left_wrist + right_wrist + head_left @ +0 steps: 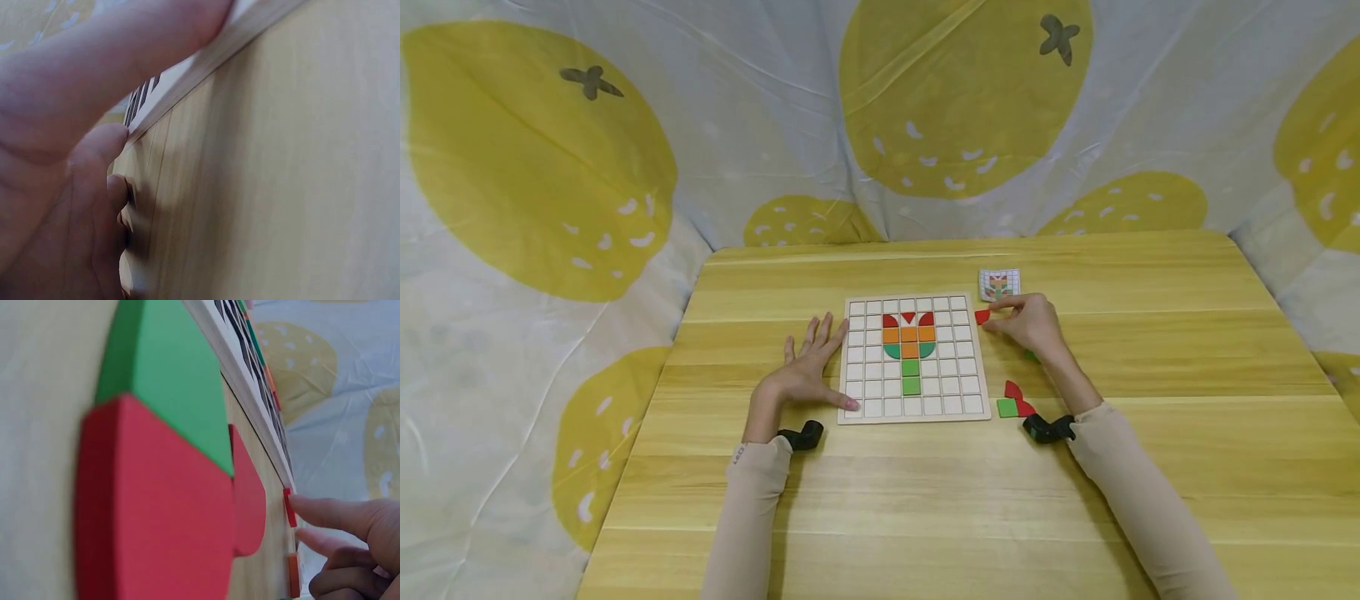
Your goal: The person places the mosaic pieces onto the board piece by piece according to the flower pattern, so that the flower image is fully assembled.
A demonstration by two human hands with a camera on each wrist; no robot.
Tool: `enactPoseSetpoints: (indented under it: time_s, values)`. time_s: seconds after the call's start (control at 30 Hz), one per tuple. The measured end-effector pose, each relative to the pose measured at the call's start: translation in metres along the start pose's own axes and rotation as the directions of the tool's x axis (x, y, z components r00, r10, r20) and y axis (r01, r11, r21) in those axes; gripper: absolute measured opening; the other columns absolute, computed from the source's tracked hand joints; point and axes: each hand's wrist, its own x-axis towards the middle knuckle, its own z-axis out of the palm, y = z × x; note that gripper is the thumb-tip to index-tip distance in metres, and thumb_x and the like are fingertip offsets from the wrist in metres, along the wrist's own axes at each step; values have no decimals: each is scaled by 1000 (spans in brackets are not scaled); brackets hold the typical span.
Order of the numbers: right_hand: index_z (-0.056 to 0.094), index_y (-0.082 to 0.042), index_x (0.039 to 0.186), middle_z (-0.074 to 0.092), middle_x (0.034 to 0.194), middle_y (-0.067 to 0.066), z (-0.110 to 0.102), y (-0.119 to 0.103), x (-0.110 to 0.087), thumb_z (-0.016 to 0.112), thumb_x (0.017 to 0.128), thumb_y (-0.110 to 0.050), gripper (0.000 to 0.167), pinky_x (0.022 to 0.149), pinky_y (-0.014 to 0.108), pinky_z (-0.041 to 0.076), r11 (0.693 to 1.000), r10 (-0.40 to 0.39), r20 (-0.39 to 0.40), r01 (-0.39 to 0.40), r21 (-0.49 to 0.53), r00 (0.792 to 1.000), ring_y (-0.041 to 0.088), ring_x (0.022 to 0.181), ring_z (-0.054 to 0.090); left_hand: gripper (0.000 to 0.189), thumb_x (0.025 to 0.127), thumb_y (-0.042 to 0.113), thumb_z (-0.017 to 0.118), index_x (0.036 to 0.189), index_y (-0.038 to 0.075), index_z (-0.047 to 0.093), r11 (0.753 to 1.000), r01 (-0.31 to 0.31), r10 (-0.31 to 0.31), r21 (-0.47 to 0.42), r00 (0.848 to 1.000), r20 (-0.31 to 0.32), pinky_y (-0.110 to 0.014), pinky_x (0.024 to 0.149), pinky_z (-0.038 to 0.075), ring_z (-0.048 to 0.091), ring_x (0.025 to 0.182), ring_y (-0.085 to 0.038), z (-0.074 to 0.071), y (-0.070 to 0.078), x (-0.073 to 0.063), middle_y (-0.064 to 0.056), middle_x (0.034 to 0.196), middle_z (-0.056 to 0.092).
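Note:
A white-gridded wooden board [951, 406] lies on the table, with red, orange, teal and green pieces forming a tulip shape in its cells. Spread along its left side, my left hand [801, 372] rests its thumb on the near left corner and its fingertips at the left edge. Just off the board's right edge, my right hand [1030, 323] pinches a red quarter-round piece [982, 317] between thumb and forefinger. The right wrist view shows that same red piece [290, 508] at the fingertips, beside the board's edge.
Nearer me, right of the board, lie a green square [1007, 408] and two red pieces [1012, 389]. Another green piece [1032, 356] shows partly beneath the right wrist. An orange piece [294, 575] stands below the fingers in the right wrist view. A small pattern card [999, 283] lies behind the right hand.

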Motion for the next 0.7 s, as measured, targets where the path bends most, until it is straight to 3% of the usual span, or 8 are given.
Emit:
enactPoseSetpoints:
  time_s: [0.03, 0.13, 0.17, 0.27, 0.37, 0.47, 0.7]
  values:
    - [81, -3, 109, 66, 77, 9, 0, 0, -1, 86, 85, -21, 30, 50, 23, 32, 1000, 5, -2, -5, -1, 1000, 11, 56, 40, 141, 71, 52, 92, 168, 18, -4, 1000, 1, -1, -1, 1000, -1, -74, 118, -20, -25, 158, -40, 0, 0, 0, -15, 172, -25]
    - [80, 0, 109, 73, 118, 25, 0, -3, -2, 84, 87, -19, 29, 50, 23, 31, 1000, -12, 0, 12, -3, 1000, 10, 55, 39, 141, 71, 52, 93, 168, 18, -4, 1000, 4, -4, 3, 1000, 0, -74, 118, -20, -25, 159, -39, 0, 1, 0, -14, 172, -24]
    - [79, 0, 111, 72, 119, 27, 0, -3, -2, 84, 87, -19, 31, 50, 23, 31, 1000, -17, 11, 17, 3, 1000, 10, 54, 38, 141, 71, 52, 92, 168, 18, -4, 1000, 4, -4, 2, 1000, -1, -74, 118, -20, -25, 159, -39, 0, 1, 0, -14, 172, -24]
    - [77, 0, 117, 73, 87, 19, 1, -5, 0, 83, 88, -17, 33, 48, 22, 30, 999, -31, 43, 29, 31, 999, 8, 50, 34, 140, 71, 52, 92, 168, 18, -4, 1000, 3, -3, 4, 1000, 1, -74, 118, -20, -25, 159, -39, 0, 1, 0, -14, 172, -24]
    - [78, -3, 119, 45, 57, -1, 1, -4, 3, 83, 89, -18, 34, 47, 22, 29, 999, -27, 66, 24, 42, 997, 8, 48, 33, 140, 72, 52, 92, 168, 19, -4, 1000, 5, -5, 6, 1000, 4, -74, 118, -20, -25, 159, -39, -1, 1, -1, -14, 172, -25]
    - [78, -4, 117, 40, 54, -8, 2, -3, 6, 83, 89, -19, 32, 47, 23, 28, 999, -37, 86, 33, 42, 996, 8, 49, 32, 140, 72, 52, 92, 168, 19, -4, 1000, 4, -4, 6, 1000, 4, -73, 118, -21, -26, 158, -38, -1, 1, -1, -14, 172, -25]
    - [78, -2, 117, 38, 54, -6, 2, -3, 7, 83, 88, -15, 32, 48, 23, 28, 998, -45, 113, 40, 53, 993, 9, 49, 31, 140, 72, 52, 92, 168, 19, -5, 1000, 1, -1, 8, 1000, 8, -73, 118, -21, -27, 158, -38, -2, 2, -2, -14, 172, -25]
